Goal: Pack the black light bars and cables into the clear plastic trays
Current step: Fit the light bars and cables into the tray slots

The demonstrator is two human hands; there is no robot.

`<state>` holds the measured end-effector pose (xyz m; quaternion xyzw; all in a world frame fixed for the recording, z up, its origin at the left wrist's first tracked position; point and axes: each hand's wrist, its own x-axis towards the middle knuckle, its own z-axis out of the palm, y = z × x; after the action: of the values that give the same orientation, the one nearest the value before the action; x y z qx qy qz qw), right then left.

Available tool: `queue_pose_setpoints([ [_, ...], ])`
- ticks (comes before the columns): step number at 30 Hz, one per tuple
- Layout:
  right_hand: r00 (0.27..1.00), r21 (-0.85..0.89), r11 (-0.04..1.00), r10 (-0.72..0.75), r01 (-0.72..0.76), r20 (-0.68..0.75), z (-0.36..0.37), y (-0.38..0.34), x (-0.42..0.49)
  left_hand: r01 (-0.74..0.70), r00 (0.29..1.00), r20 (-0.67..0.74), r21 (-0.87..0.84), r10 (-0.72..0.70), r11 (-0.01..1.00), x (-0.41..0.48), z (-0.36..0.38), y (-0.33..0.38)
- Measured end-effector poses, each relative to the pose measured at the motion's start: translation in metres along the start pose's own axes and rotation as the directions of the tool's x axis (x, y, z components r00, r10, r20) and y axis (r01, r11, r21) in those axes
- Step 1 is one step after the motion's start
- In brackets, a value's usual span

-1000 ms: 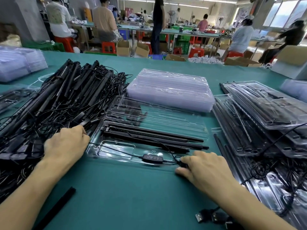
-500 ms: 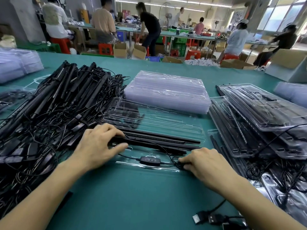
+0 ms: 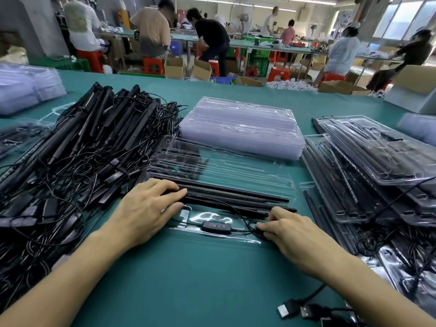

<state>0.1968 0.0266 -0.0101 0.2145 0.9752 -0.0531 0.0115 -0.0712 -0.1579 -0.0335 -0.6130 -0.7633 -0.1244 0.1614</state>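
- My left hand (image 3: 151,206) lies flat with straight fingers, pressing on the left ends of the black light bars (image 3: 236,195). It clutches nothing.
- My right hand (image 3: 290,232) has thumb and forefinger curled in on the cable (image 3: 257,228) at the tray's right front corner, pinching a small bunch of it.
- The bars lie side by side in the long grooves of the open clear tray (image 3: 224,161), which sits on the green table (image 3: 188,267) straight in front of me. The inline controller (image 3: 216,225) rests in the shallow front pocket.
- I judge the bars light, stiff and slim. They are best pushed down near the ends, where the grooves look to catch them, not mid-length where they might bow.
- The cable seems thin, limp and a bit springy, so it is likely to pop out of its pocket. I'd hold it by the gathered loop or just beside the controller, and never tug where it joins a bar.
- The tray looks thin, flexible and slick. Hard pressure could buckle it or make it skate on the table, so flat fingers suit it better than fingertips.
- Around me are the tangled pile of loose bars (image 3: 82,142) on the left, a stack of empty trays (image 3: 240,128) behind, packed trays (image 3: 377,161) on the right, and USB plugs (image 3: 297,311) near my right forearm.
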Motion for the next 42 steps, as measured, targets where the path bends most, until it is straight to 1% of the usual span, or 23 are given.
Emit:
queue_pose_setpoints([
  [3,0.998,0.005,1.000,0.014,-0.014,-0.061,0.002,-0.001,0.000,0.023,1.000,0.015,-0.044,-0.023,0.999,0.001,-0.001,0.001],
  [8,0.986,0.070,0.997,0.048,-0.037,-0.158,-0.001,-0.003,0.000,0.099,0.995,0.025,-0.129,-0.097,0.987,0.002,-0.002,0.001],
  [10,0.987,0.060,0.998,0.036,-0.027,-0.159,-0.001,-0.004,0.000,0.135,0.990,0.061,-0.157,-0.127,0.978,0.004,-0.003,0.000],
  [13,0.990,-0.001,1.000,-0.003,0.003,-0.139,-0.001,-0.004,0.000,0.231,0.961,0.198,-0.180,-0.195,0.956,0.022,-0.007,-0.008],
  [14,0.991,-0.024,1.000,-0.013,0.009,-0.135,-0.001,-0.003,0.000,0.272,0.950,0.204,-0.183,-0.235,0.945,0.030,-0.008,-0.011],
  [15,0.990,-0.035,0.999,-0.014,0.009,-0.138,0.000,-0.003,0.000,0.323,0.941,0.169,-0.204,-0.292,0.924,0.039,-0.009,-0.014],
  [17,0.989,-0.056,0.998,-0.008,-0.001,-0.149,0.001,-0.003,-0.002,0.449,0.888,0.050,-0.304,-0.457,0.840,0.055,-0.006,-0.021],
  [18,0.988,-0.071,0.997,0.002,-0.013,-0.152,0.001,-0.005,-0.003,0.516,0.846,0.039,-0.314,-0.532,0.797,0.063,-0.003,-0.026],
  [19,0.989,-0.089,0.996,0.011,-0.024,-0.149,0.002,-0.007,-0.005,0.586,0.803,0.076,-0.284,-0.591,0.759,0.071,0.001,-0.032],
  [21,0.990,-0.120,0.992,0.015,-0.032,-0.143,0.003,-0.012,-0.007,0.708,0.706,0.208,-0.238,-0.677,0.665,0.084,0.005,-0.042],
  [22,0.991,-0.134,0.991,0.013,-0.031,-0.132,0.004,-0.012,-0.009,0.750,0.661,0.256,-0.269,-0.705,0.605,0.089,0.006,-0.045],
  [24,0.994,-0.145,0.989,0.013,-0.028,-0.106,0.003,-0.013,-0.011,0.784,0.599,0.273,-0.392,-0.753,0.482,0.098,0.009,-0.049],
  [27,0.996,-0.142,0.990,0.005,-0.018,-0.093,0.000,-0.012,-0.014,0.726,0.553,0.170,-0.578,-0.815,0.372,0.106,0.013,-0.049],
  [28,0.996,-0.139,0.990,0.001,-0.014,-0.092,0.000,-0.013,-0.015,0.667,0.546,0.133,-0.666,-0.827,0.333,0.106,0.015,-0.049],
  [30,0.996,-0.140,0.990,0.003,-0.016,-0.089,0.000,-0.013,-0.016,0.475,0.544,0.085,-0.852,-0.835,0.222,0.102,0.014,-0.051],
  [32,0.996,-0.136,0.990,0.013,-0.025,-0.086,-0.001,-0.014,-0.016,0.300,0.549,0.099,-0.950,-0.830,0.085,0.096,0.011,-0.056],
  [34,0.997,-0.130,0.991,0.019,-0.029,-0.080,0.000,-0.014,-0.014,0.247,0.558,0.172,-0.968,-0.812,-0.035,0.088,0.009,-0.062],
  [35,0.997,-0.127,0.991,0.019,-0.028,-0.077,0.000,-0.014,-0.013,0.251,0.573,0.190,-0.967,-0.797,-0.051,0.085,0.008,-0.064],
  [36,0.997,-0.127,0.992,0.016,-0.025,-0.075,0.001,-0.014,-0.012,0.278,0.601,0.191,-0.960,-0.776,-0.021,0.084,0.008,-0.064],
  [38,0.998,-0.132,0.991,0.004,-0.014,-0.070,0.003,-0.011,-0.012,0.358,0.672,0.122,-0.917,-0.730,0.177,0.082,0.011,-0.063],
  [39,0.998,-0.127,0.992,-0.004,-0.005,-0.070,0.003,-0.010,-0.013,0.378,0.682,0.088,-0.893,-0.726,0.246,0.083,0.012,-0.062],
  [40,0.998,-0.120,0.993,-0.013,0.004,-0.069,0.004,-0.008,-0.014,0.397,0.667,0.083,-0.881,-0.740,0.259,0.084,0.011,-0.061],
  [42,0.997,-0.110,0.994,-0.035,0.027,-0.070,0.005,-0.007,-0.016,0.461,0.606,0.116,-0.857,-0.787,0.229,0.084,0.010,-0.063],
])
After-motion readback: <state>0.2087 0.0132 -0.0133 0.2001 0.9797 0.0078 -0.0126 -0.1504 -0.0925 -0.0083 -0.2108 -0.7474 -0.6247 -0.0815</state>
